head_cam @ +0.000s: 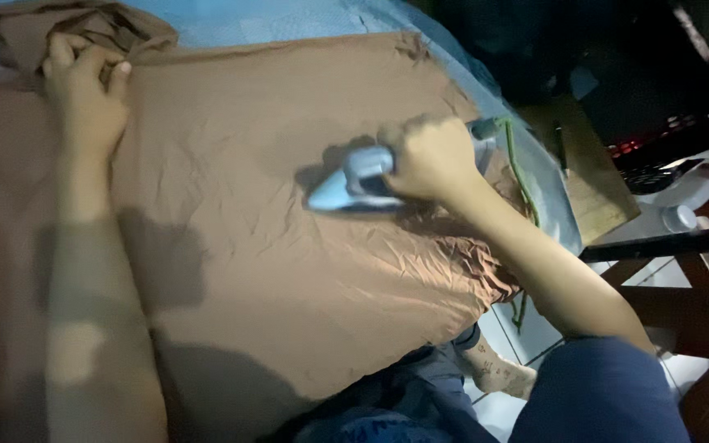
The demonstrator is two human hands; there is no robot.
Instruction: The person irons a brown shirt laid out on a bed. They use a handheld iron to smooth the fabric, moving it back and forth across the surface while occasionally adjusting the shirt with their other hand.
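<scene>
My right hand [430,157] grips the blue iron [346,187], pressing the brown cloth [272,271] mid-sheet. My left hand [84,90] pinches the cloth's far bunched edge taut. Next, I judge, the wrinkles nearer me need passes.

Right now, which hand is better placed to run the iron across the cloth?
The right hand: it already grips the blue iron on the brown cloth. The left hand bunches the cloth's far edge.
</scene>
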